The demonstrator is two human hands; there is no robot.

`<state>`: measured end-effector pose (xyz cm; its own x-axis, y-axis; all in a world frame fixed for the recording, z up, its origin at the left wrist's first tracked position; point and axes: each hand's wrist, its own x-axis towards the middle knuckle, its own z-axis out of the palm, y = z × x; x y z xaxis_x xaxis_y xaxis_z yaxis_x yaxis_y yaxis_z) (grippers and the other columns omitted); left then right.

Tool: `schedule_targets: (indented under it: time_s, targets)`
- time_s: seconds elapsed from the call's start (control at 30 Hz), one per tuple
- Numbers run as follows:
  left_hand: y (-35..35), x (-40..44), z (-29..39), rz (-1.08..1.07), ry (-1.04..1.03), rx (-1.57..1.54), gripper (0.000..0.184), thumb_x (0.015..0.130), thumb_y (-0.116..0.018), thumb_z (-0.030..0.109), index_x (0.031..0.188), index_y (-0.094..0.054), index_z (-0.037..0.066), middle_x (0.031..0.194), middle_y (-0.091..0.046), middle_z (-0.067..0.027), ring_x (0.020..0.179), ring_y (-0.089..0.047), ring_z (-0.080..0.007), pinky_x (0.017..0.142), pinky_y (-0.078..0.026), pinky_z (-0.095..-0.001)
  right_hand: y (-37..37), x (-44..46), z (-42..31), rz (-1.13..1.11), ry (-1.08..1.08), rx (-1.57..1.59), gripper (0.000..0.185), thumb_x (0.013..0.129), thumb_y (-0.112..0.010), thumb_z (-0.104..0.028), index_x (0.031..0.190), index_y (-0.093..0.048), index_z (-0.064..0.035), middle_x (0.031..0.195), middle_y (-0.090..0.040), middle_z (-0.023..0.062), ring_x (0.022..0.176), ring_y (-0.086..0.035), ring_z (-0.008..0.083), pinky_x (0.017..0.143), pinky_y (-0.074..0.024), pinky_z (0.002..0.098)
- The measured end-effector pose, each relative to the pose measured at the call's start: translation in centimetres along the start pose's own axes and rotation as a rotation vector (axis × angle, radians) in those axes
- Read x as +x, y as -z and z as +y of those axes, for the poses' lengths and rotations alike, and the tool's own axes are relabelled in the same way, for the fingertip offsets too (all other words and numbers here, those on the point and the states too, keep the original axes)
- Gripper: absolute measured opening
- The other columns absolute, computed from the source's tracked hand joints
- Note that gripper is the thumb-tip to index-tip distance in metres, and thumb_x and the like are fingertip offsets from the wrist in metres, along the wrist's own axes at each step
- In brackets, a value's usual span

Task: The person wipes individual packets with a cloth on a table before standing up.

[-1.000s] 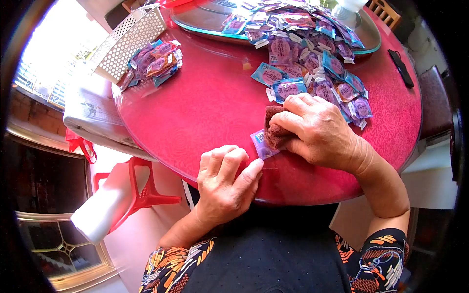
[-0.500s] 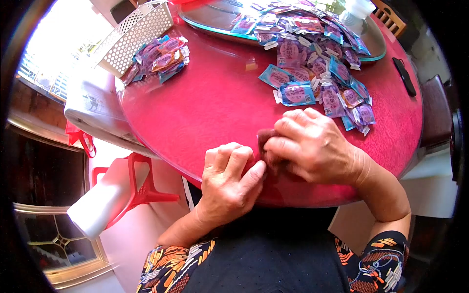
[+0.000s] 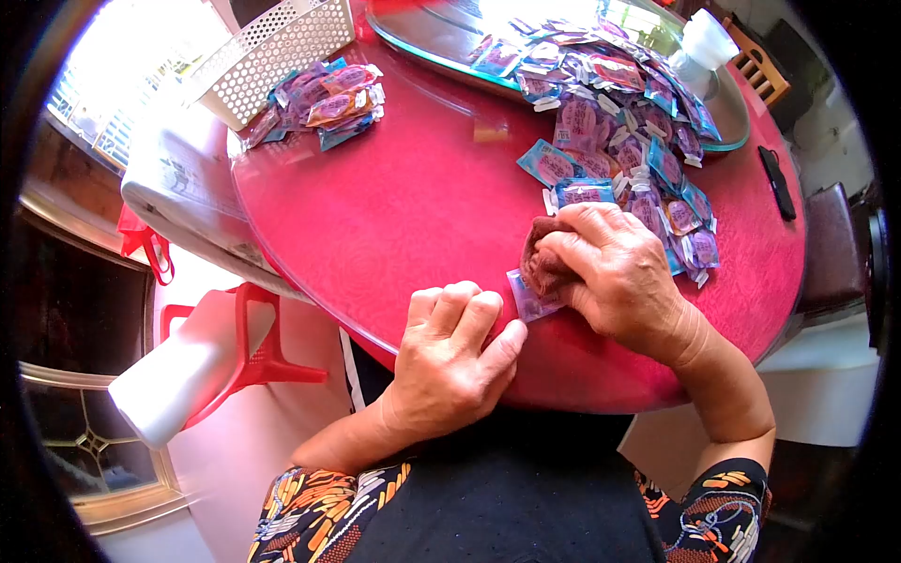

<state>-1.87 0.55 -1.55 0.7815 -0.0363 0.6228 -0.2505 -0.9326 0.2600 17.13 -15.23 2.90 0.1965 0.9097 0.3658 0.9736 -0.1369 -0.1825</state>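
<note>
My right hand [image 3: 624,277] is closed around a bunched brown cloth [image 3: 544,255]. Under the cloth lies a small purple pouch [image 3: 531,298], flat on the red table, with its left end showing. Beside the pouch, my left hand [image 3: 452,352] rests at the table edge with its fingers curled in. Its thumb tip is close to the pouch's lower corner; whether they touch, I cannot tell. The fingertips are hidden, and so is anything they hold. Just beyond my right hand spreads a large heap of purple and blue pouches [image 3: 574,122] with white caps.
A smaller pile of pouches [image 3: 328,105] lies at the far left beside a white perforated basket [image 3: 282,70]. The big heap reaches onto a glass turntable [image 3: 413,42]. A black object [image 3: 777,183] lies near the right edge. A red stool [image 3: 258,342] stands left of the table.
My right hand has lifted slightly and shifted right with the cloth, uncovering the end of the purple pouch. My left hand stays curled in nearly the same place. The camera view has shifted a little.
</note>
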Motion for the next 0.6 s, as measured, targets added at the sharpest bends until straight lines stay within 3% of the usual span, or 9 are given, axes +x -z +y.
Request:
schedule_targets:
  time_s: [0.1,0.17,0.3,0.43,0.57,0.6]
  targets:
    - [-0.1,0.0,0.0,-0.002,-0.003,0.011,0.037,0.073,-0.082,0.015,0.109,-0.075,0.009,0.108,-0.062,-0.0095,0.102,-0.064,-0.0326,0.084,-0.047,-0.0492,-0.1,0.2,0.0,0.071,0.1,0.073,0.036,0.075,-0.089,-0.018,0.107,-0.073,-0.0098,0.124,-0.068,0.0119,0.115,-0.068,0.0366,0.099,-0.0542,0.0493]
    - [0.0,0.0,0.0,0.005,-0.006,0.002,0.037,0.073,-0.083,0.015,0.109,-0.075,0.01,0.107,-0.062,-0.0092,0.102,-0.064,-0.0324,0.084,-0.047,-0.0491,-0.2,0.6,-0.9,0.064,0.211,0.102,0.028,0.078,-0.086,-0.025,0.101,-0.072,-0.0157,0.113,-0.066,0.0076,0.109,-0.068,0.0326,0.091,-0.0544,0.0475]
    - [0.0,0.0,0.0,0.001,-0.008,0.006,0.037,0.072,-0.083,0.014,0.109,-0.075,0.009,0.106,-0.061,-0.0093,0.101,-0.064,-0.0327,0.084,-0.047,-0.0493,0.3,0.4,-0.2,-0.022,0.072,0.035,0.034,0.076,-0.089,-0.019,0.105,-0.074,-0.0124,0.107,-0.065,0.009,0.1,-0.068,0.0347,0.086,-0.0538,0.048]
    - [-0.1,0.1,0.2,0.009,-0.008,0.008,0.038,0.071,-0.082,0.012,0.109,-0.075,0.009,0.105,-0.061,-0.0094,0.101,-0.064,-0.0328,0.084,-0.047,-0.0497,0.4,0.1,0.3,0.062,-0.063,-0.105,0.028,0.076,-0.089,-0.016,0.098,-0.073,-0.0119,0.098,-0.063,0.0101,0.092,-0.068,0.0332,0.08,-0.055,0.0458]
    - [-0.2,-0.1,0.0,0.004,-0.027,0.026,0.037,0.073,-0.081,0.014,0.108,-0.074,0.005,0.108,-0.062,-0.013,0.105,-0.063,-0.0349,0.085,-0.048,-0.0505,0.8,0.3,0.0,0.01,0.146,0.142,0.035,0.074,-0.09,-0.017,0.105,-0.075,-0.0126,0.102,-0.066,0.0085,0.094,-0.069,0.0324,0.082,-0.0573,0.0452]
    - [-0.2,-0.2,0.0,-0.006,-0.036,0.032,0.037,0.074,-0.08,0.016,0.108,-0.074,0.004,0.11,-0.062,-0.0149,0.106,-0.063,-0.0359,0.085,-0.048,-0.0508,0.6,0.1,-0.5,-0.019,0.128,0.064,0.039,0.073,-0.091,-0.018,0.109,-0.076,-0.0129,0.104,-0.066,0.0088,0.094,-0.07,0.0322,0.083,-0.0579,0.0447]
